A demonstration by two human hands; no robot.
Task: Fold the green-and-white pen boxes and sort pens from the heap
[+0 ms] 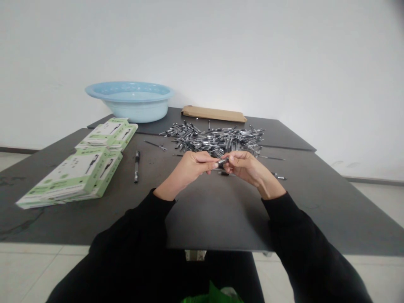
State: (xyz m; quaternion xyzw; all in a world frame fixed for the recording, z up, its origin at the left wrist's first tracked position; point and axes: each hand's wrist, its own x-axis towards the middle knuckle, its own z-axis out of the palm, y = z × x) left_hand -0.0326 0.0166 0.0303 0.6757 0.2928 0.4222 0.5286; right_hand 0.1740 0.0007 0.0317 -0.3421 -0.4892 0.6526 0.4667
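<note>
Both hands meet over the table in front of a heap of pen parts [214, 139]. Between them is a dark pen [223, 161], partly covered by fingers. My left hand [198, 165] pinches its left end, and my right hand [244, 165] grips its right end. Whether the pen is whole or only a part, I cannot tell. A single pen [136, 167], black above and clear below, lies apart to the left of my hands. A few loose pen pieces lie just under and beside the right hand.
Green and white pen boxes [72, 172] are stacked on the left of the dark table [214, 219]. A light blue basin [135, 107] stands at the back left, beside a flat brown cardboard piece [214, 113]. A pale wall rises behind.
</note>
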